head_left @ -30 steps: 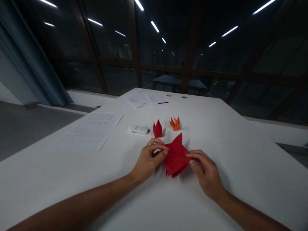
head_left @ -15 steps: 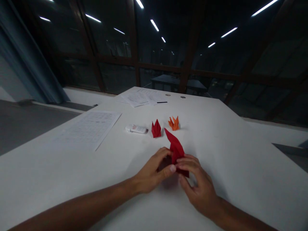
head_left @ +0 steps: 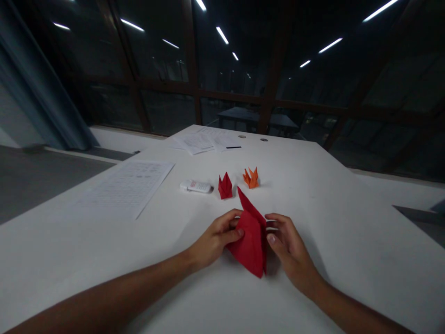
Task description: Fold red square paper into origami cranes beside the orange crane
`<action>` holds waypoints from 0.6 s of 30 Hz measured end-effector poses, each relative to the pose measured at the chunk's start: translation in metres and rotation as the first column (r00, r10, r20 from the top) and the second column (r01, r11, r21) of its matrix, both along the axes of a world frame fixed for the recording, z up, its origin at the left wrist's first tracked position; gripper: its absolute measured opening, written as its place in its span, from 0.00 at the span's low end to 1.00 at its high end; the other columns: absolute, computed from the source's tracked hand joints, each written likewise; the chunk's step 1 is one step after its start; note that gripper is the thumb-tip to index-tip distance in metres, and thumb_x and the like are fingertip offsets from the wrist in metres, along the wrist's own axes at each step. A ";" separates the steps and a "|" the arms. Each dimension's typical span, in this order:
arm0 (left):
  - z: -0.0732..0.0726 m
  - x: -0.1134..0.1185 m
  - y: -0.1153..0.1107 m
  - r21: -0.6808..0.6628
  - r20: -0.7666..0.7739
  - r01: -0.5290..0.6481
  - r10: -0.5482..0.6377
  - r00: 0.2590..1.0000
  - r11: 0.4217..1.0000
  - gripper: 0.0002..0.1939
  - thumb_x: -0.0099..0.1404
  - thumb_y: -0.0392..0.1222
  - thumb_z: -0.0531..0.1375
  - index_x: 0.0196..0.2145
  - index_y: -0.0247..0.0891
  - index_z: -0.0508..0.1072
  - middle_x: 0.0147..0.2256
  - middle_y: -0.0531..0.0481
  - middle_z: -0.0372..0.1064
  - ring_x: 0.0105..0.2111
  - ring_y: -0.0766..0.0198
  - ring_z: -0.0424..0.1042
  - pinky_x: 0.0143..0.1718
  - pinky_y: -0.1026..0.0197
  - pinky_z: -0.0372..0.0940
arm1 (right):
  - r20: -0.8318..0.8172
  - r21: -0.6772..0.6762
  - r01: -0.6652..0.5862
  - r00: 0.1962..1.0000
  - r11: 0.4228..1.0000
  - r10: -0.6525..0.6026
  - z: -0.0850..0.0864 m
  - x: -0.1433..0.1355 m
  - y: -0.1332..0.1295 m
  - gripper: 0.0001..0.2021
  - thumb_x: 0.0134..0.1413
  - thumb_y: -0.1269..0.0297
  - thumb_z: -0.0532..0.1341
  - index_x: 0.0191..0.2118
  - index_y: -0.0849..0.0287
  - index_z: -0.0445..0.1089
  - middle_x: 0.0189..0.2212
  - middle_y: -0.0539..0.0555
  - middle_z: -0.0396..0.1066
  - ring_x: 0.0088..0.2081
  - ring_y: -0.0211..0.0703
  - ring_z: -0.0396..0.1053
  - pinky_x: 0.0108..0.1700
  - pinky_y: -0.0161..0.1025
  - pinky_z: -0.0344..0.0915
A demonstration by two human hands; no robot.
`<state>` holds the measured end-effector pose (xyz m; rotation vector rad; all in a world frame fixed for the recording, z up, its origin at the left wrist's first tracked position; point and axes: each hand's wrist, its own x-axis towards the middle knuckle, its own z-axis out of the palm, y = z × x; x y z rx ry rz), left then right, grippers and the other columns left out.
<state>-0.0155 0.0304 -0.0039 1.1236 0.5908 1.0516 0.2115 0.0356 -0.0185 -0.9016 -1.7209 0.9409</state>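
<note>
My left hand pinches a folded sheet of red origami paper by its left side, thumb on the near face and fingers behind. The paper stands up off the table, with one long point rising at the top and its layers parted along the right edge. Close beside that edge is my right hand, its thumb and fingers apart; whether the fingertips touch the paper is hard to tell. Beyond the hands stand a small red origami figure and an orange one, both with pointed tips.
A white capped tube-like object lies left of the red figure. Printed sheets rest on the left of the white table. More papers and a dark pen-like strip lie at the far end, before dark windows.
The red paper has been turned and spread, so a broad face now shows toward me. My right hand has let go and moved slightly right; my left thumb has shifted back to the left.
</note>
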 end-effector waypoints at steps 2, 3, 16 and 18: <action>-0.001 -0.001 0.002 -0.008 -0.020 0.017 -0.017 1.000 1.000 0.16 0.67 0.40 0.65 0.51 0.38 0.71 0.45 0.44 0.77 0.41 0.59 0.77 0.45 0.59 0.67 | -0.040 -0.116 -0.074 0.997 0.990 0.070 0.000 -0.002 0.002 0.18 0.68 0.56 0.59 0.60 0.50 0.61 0.55 0.59 0.70 0.54 0.50 0.71 0.55 0.49 0.70; -0.001 -0.002 0.002 -0.005 -0.032 0.023 -0.023 0.999 1.000 0.16 0.67 0.40 0.64 0.51 0.38 0.70 0.45 0.44 0.76 0.41 0.59 0.77 0.45 0.58 0.67 | -0.059 -0.135 -0.096 0.994 0.986 0.088 0.001 -0.003 0.003 0.19 0.67 0.55 0.60 0.60 0.50 0.61 0.54 0.59 0.70 0.54 0.50 0.71 0.55 0.48 0.70; 0.007 0.004 -0.014 0.597 -0.473 -0.251 0.588 0.656 0.762 0.25 0.67 0.49 0.63 0.57 0.39 0.62 0.46 0.44 0.66 0.46 0.56 0.66 0.52 0.51 0.63 | -0.054 -0.159 -0.002 0.999 0.987 -0.006 0.006 -0.008 -0.001 0.14 0.62 0.64 0.63 0.51 0.53 0.64 0.34 0.48 0.73 0.35 0.42 0.73 0.38 0.39 0.69; 0.007 0.006 -0.016 0.611 -0.504 -0.208 0.577 0.643 0.764 0.33 0.61 0.48 0.68 0.58 0.40 0.59 0.44 0.46 0.65 0.43 0.58 0.67 0.48 0.53 0.65 | -0.020 -0.132 -0.025 1.000 0.991 0.022 0.006 -0.007 -0.002 0.16 0.62 0.65 0.62 0.54 0.52 0.64 0.35 0.48 0.73 0.36 0.42 0.73 0.39 0.39 0.70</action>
